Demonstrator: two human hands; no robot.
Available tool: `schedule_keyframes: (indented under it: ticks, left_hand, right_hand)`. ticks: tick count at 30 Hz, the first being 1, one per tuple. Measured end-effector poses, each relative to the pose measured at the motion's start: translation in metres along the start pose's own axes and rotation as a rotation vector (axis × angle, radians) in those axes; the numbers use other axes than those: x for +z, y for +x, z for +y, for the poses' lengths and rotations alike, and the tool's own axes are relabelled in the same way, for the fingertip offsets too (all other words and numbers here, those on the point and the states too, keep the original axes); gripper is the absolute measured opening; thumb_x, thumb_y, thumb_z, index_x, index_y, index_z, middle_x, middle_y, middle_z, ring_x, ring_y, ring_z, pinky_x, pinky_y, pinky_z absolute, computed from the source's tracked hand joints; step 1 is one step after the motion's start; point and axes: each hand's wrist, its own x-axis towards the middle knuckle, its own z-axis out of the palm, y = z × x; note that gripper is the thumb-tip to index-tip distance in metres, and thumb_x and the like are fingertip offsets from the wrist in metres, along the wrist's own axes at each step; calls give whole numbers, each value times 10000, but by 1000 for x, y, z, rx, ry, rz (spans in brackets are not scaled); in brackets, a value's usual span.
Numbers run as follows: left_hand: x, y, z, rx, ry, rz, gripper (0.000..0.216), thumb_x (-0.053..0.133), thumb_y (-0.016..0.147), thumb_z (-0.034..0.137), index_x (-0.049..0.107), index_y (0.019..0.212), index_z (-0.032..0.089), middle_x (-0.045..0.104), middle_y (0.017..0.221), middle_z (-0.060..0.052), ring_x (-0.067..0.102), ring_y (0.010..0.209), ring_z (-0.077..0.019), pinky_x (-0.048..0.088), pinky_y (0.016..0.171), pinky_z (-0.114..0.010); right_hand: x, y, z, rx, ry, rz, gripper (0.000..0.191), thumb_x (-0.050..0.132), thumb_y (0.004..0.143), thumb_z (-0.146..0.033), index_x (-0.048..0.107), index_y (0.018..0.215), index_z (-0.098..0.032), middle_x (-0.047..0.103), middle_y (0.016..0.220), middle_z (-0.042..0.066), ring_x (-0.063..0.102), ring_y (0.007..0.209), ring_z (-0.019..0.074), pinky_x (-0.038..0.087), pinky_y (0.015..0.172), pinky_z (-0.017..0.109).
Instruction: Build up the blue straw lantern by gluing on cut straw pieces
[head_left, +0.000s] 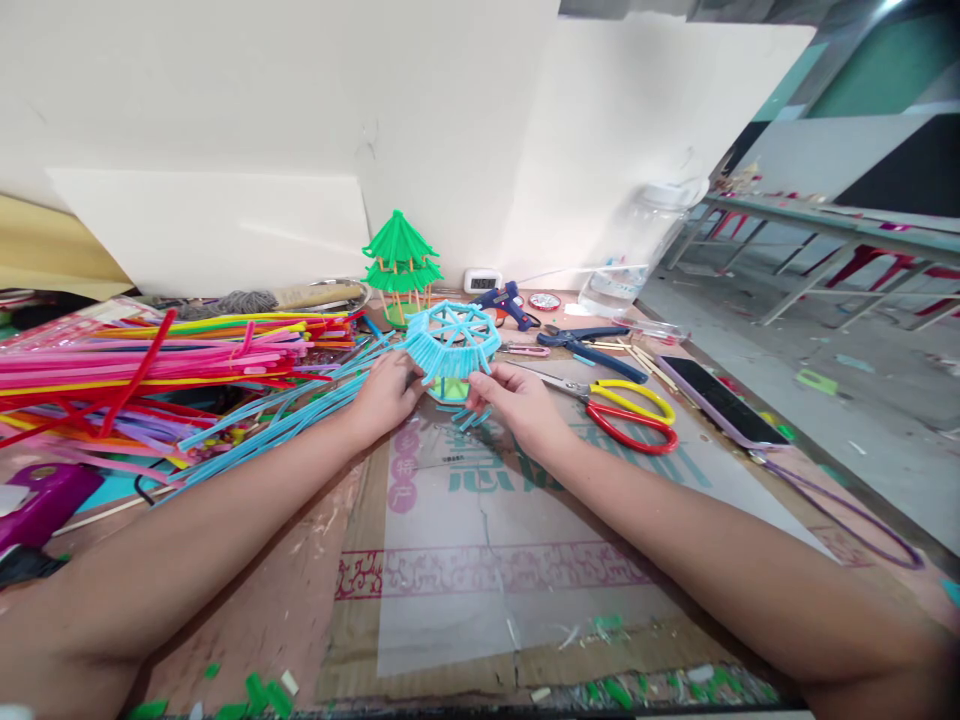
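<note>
A light blue roof-shaped piece made of cut straws [453,340] is held up over the middle of the table by both my hands. My left hand [386,393] grips its left rim with closed fingers. My right hand [514,395] pinches the fringe of straw ends on its right underside. Short blue straw pieces [469,416] lie just below it on a clear plastic sheet [487,560]. Behind stands a finished green straw pagoda [400,262].
A pile of coloured straws [150,370] fills the left side. Red-and-yellow scissors [630,410], blue pliers [589,345], a blue glue gun [506,300] and a phone [720,400] with a purple cable lie at right. A purple tool [41,500] sits at far left.
</note>
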Motion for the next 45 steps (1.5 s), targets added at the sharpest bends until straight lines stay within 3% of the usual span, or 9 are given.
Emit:
schedule_keyframes:
  ticks: [10,14,20,25,38,42,45]
  left_hand:
    - [-1,0,4,3,20,11,237,530,925,366,547,756,201,623,891,-86,595,958,-266,460,912,-431]
    - [0,0,1,4,22,2,221,528,928,377,581,815,194,638,938,-90,592,977,-264,452,938,-441]
    - [0,0,-2,10,17,-8,229,524,929,391,615,887,185,644,964,-99,595,1014,-275,457,953,-454]
    - [0,0,-3,37,-2,-10,251,502,941,404,627,936,186,650,1012,-99,585,1057,-278,450,972,-464]
    - [1,0,-2,25,19,-6,232,537,924,375,557,787,189,644,941,-103,604,970,-275,462,935,-455]
    - [2,0,-3,22,13,5,228,548,918,356,539,759,194,644,939,-101,603,968,-273,464,933,-452]
    - [2,0,-3,17,16,15,214,555,912,336,535,753,195,643,927,-97,604,966,-273,464,935,-451]
  right_hand:
    - [2,-1,-2,-5,37,55,341,692,780,-531,592,710,-212,645,630,-13,567,597,140,484,662,307]
    - [0,-2,-1,-7,46,34,355,690,788,-548,589,726,-214,650,634,-4,577,602,154,483,658,318]
    - [-4,-1,2,-73,83,109,416,591,854,-592,586,702,-205,635,600,4,573,592,165,453,630,314]
    - [-2,-2,1,-80,-11,56,399,604,866,-536,594,657,-197,633,623,8,569,604,161,459,662,318]
    - [-1,-3,-2,-56,-43,53,410,589,874,-547,576,661,-197,613,608,-1,566,606,154,468,666,310]
    - [-8,1,1,-192,-123,171,367,561,907,-516,540,713,-206,550,618,-20,509,605,137,433,634,292]
    - [-18,6,2,-487,-304,248,184,623,895,-376,591,994,-224,543,764,-11,507,685,150,448,673,306]
